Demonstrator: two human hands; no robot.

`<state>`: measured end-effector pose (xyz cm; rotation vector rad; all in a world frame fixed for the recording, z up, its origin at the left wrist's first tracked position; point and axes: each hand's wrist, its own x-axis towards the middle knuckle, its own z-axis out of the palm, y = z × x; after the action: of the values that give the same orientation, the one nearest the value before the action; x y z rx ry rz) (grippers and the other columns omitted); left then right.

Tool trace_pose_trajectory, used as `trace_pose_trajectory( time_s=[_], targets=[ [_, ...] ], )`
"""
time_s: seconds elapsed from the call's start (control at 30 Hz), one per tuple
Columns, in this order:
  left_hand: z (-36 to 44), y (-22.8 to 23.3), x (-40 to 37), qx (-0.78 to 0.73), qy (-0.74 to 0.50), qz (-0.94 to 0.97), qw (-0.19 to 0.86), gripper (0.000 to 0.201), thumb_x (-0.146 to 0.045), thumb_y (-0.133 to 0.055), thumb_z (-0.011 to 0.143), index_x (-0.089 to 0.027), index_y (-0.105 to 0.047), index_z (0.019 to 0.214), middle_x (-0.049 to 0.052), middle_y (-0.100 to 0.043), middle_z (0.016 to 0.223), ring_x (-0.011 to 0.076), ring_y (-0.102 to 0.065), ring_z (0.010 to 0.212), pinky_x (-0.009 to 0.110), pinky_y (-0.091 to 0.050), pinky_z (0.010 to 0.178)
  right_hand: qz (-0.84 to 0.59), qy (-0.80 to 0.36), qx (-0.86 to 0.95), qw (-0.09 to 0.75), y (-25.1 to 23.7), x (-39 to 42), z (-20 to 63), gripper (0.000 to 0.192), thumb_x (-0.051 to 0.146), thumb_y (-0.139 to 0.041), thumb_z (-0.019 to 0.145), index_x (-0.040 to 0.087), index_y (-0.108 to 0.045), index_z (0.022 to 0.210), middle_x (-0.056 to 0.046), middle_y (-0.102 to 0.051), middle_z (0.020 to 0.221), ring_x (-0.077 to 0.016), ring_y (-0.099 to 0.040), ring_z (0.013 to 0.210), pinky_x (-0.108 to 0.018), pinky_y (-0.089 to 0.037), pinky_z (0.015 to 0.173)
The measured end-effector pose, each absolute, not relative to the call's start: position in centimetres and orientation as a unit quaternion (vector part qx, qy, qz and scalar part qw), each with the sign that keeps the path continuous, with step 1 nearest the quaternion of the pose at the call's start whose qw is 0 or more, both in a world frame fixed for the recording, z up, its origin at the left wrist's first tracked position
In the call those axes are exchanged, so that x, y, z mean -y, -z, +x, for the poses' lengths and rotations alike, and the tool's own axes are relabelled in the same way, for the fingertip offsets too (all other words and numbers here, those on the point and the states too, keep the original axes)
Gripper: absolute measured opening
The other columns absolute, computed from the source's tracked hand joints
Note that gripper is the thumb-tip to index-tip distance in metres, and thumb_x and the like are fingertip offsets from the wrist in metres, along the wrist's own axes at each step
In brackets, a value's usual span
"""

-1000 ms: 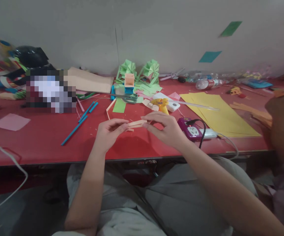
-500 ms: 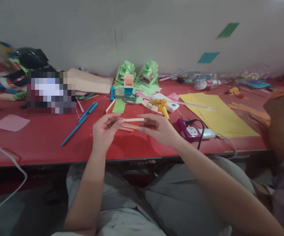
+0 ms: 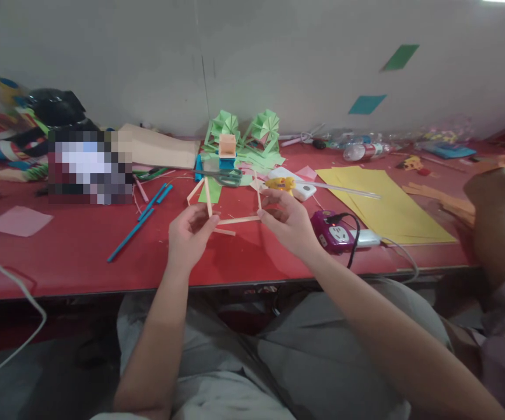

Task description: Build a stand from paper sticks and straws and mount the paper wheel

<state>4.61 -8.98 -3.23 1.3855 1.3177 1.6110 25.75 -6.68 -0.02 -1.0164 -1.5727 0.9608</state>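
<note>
Between my two hands I hold a pale folded paper strip [image 3: 238, 220], bent into a three-sided U whose two side arms point away from me. My left hand [image 3: 191, 233] pinches its left corner between thumb and fingers. At the right corner, my right hand [image 3: 288, 223] grips it in the same way. Beneath, on the red table, lies another pale strip [image 3: 225, 232], partly hidden by my left fingers. Beyond my left hand a bent pale strip [image 3: 195, 191] rests near a green paper piece [image 3: 211, 191]. A yellow glue gun [image 3: 280, 185] lies just past my right hand.
Blue paper sticks [image 3: 130, 234] lie to the left. Scissors [image 3: 228, 175], a small peach-and-blue paper box [image 3: 227, 151] and green folded paper shapes [image 3: 265, 128] stand behind. Rightward are a purple power socket [image 3: 335, 232], yellow sheets [image 3: 388, 204] and another person's hand [image 3: 497, 192].
The strip held flat and folded together between my hands is now opened out into a U. My hands have moved slightly apart.
</note>
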Motion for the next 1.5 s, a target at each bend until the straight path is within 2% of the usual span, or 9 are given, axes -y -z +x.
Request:
trace_pose_trajectory(
  time_s=[0.1,0.23,0.43,0.67,0.8,0.93,1.1,1.27,1.5],
  targets=[
    [4.6,3.7,8.8,-0.491,-0.603,0.551,0.303,0.033,-0.038,-0.077,0.080,-0.016,-0.070,0.104,0.010,-0.077,0.101,0.0251,-0.073,0.098,0.038,-0.060,0.090,-0.418,-0.401,0.673,0.459,0.4,6.6,25.9,0.038,0.020,-0.064,0.077,0.023,-0.057,0.114,-0.006,-0.062,0.102,-0.0192,-0.066,0.086,-0.038,-0.058,0.080],
    [3.5,3.4,9.1,-0.505,-0.564,0.597,0.265,0.040,-0.041,-0.075,0.081,-0.017,-0.069,0.113,0.012,-0.075,0.114,0.0276,-0.071,0.105,0.042,-0.057,0.096,-0.435,-0.402,0.687,0.420,1.1,6.0,26.5,0.024,0.016,-0.063,0.071,0.021,-0.057,0.094,-0.007,-0.066,0.099,-0.0201,-0.067,0.089,-0.038,-0.057,0.084],
    [-0.4,3.1,9.2,-0.587,-0.463,0.661,0.059,0.032,-0.021,-0.058,0.086,-0.021,-0.070,0.116,0.012,-0.066,0.129,0.0299,-0.059,0.125,0.050,-0.042,0.112,-0.460,-0.373,0.669,0.449,2.0,4.7,27.1,0.018,0.019,-0.066,0.071,0.022,-0.054,0.084,-0.005,-0.065,0.092,-0.0209,-0.066,0.087,-0.039,-0.058,0.082],
    [-0.7,5.3,8.7,-0.620,-0.360,0.694,0.069,0.021,-0.023,-0.065,0.084,-0.027,-0.075,0.102,0.010,-0.060,0.139,0.0385,-0.040,0.143,0.063,-0.032,0.115,-0.467,-0.344,0.700,0.417,3.1,4.5,26.3,0.020,0.029,-0.071,0.077,0.022,-0.054,0.084,-0.007,-0.067,0.088,-0.0206,-0.065,0.082,-0.040,-0.057,0.080],
    [-0.3,4.7,8.8,-0.606,-0.376,0.692,0.112,0.008,-0.028,-0.066,0.085,-0.024,-0.073,0.085,0.012,-0.062,0.135,0.0366,-0.051,0.134,0.059,-0.037,0.112,-0.494,-0.306,0.714,0.391,3.4,4.3,26.2,0.021,0.033,-0.072,0.078,0.021,-0.056,0.081,-0.006,-0.067,0.084,-0.0205,-0.064,0.080,-0.038,-0.055,0.075],
    [-0.4,4.1,8.8,-0.575,-0.467,0.654,0.156,0.014,-0.034,-0.067,0.086,-0.021,-0.072,0.087,0.013,-0.065,0.131,0.0301,-0.061,0.124,0.050,-0.044,0.109,-0.481,-0.325,0.722,0.378,3.6,4.0,26.2,0.017,0.030,-0.071,0.079,0.020,-0.058,0.080,-0.005,-0.069,0.082,-0.0198,-0.065,0.079,-0.037,-0.054,0.076],
    [0.0,4.3,8.8,-0.541,-0.564,0.570,0.252,0.024,-0.041,-0.076,0.078,-0.019,-0.071,0.086,0.013,-0.070,0.123,0.0253,-0.072,0.102,0.041,-0.057,0.094,-0.472,-0.332,0.732,0.362,3.4,4.2,25.9,0.008,0.025,-0.070,0.080,0.018,-0.065,0.080,-0.007,-0.072,0.085,-0.0208,-0.067,0.080,-0.037,-0.054,0.076],
    [0.4,4.1,9.3,-0.547,-0.504,0.621,0.247,0.024,-0.042,-0.073,0.082,-0.018,-0.071,0.082,0.012,-0.072,0.114,0.0256,-0.070,0.103,0.040,-0.057,0.093,-0.439,-0.367,0.747,0.338,2.8,4.9,25.6,0.005,0.022,-0.067,0.083,0.018,-0.067,0.080,-0.007,-0.074,0.087,-0.0209,-0.069,0.081,-0.037,-0.055,0.078],
    [0.2,4.1,9.6,-0.544,-0.412,0.701,0.209,0.018,-0.040,-0.068,0.086,-0.023,-0.072,0.083,0.010,-0.076,0.103,0.0276,-0.070,0.101,0.044,-0.053,0.095,-0.431,-0.303,0.796,0.299,2.1,5.3,25.8,0.011,0.016,-0.064,0.087,0.019,-0.074,0.088,-0.007,-0.076,0.092,-0.0218,-0.069,0.084,-0.036,-0.053,0.080]
  ],
)
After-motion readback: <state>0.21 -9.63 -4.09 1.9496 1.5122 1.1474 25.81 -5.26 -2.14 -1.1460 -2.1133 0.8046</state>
